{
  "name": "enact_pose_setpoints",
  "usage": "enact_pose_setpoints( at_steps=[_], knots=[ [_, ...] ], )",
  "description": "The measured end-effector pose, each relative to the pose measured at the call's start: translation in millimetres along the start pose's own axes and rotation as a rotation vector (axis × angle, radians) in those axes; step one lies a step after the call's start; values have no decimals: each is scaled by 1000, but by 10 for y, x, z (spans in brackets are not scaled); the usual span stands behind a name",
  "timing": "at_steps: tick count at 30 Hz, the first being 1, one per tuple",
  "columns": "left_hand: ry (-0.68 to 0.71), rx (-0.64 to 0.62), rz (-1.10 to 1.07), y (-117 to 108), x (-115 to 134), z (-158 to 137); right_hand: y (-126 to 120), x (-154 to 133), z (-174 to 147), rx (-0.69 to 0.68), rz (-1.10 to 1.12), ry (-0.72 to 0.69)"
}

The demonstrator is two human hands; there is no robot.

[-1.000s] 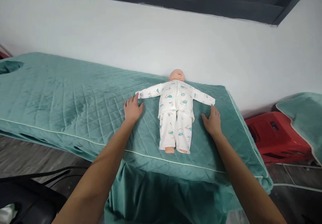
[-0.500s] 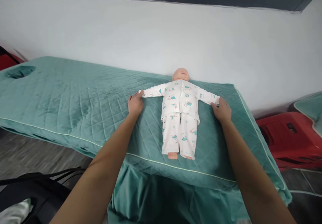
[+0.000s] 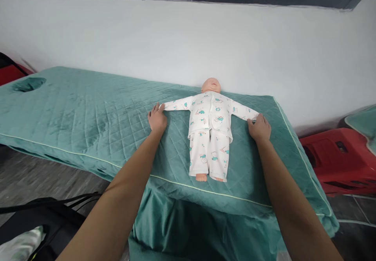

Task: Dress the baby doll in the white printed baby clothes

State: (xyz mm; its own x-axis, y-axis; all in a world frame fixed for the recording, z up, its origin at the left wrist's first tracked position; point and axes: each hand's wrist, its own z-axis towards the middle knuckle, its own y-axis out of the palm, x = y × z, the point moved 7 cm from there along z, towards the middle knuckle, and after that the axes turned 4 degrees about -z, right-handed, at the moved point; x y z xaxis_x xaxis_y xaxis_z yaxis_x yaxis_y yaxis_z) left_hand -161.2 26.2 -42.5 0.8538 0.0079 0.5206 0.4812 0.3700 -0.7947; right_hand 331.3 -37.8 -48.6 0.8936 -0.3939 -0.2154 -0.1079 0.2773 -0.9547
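A baby doll point(image 3: 210, 85) lies on its back, arms spread, on a green quilted bed cover point(image 3: 123, 116). It wears a white buttoned pajama top point(image 3: 210, 114) and matching pajama pants point(image 3: 202, 153), printed with small teal figures. Its bare feet show at the pant hems. My left hand point(image 3: 158, 119) is closed on the end of the sleeve at the picture's left, thumb and fingers pinching the cuff. On the other side my right hand point(image 3: 260, 128) pinches the opposite sleeve's cuff. Both sleeves stretch outward. The doll's hands are hidden.
Behind the bed stands a white wall point(image 3: 176, 38). A face hole point(image 3: 29, 84) is in the bed's far left end. Red plastic furniture point(image 3: 340, 159) sits at the right. A black bag or seat with straps point(image 3: 44, 225) is at the lower left.
My hands stay on both cuffs. The sleeve at the left is drawn slightly outward and up. The camera view has shifted a little.
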Motion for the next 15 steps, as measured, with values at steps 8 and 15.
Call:
enact_pose_setpoints(
  at_steps=[8, 15],
  knots=[
    [-19, -90, 149, 106, 5, 0, 43, -61, -78, -104, -114, -37],
    [33, -258, 251, -5, -211, -26, -42, 348, -204, -166, -172, -97]
  ],
)
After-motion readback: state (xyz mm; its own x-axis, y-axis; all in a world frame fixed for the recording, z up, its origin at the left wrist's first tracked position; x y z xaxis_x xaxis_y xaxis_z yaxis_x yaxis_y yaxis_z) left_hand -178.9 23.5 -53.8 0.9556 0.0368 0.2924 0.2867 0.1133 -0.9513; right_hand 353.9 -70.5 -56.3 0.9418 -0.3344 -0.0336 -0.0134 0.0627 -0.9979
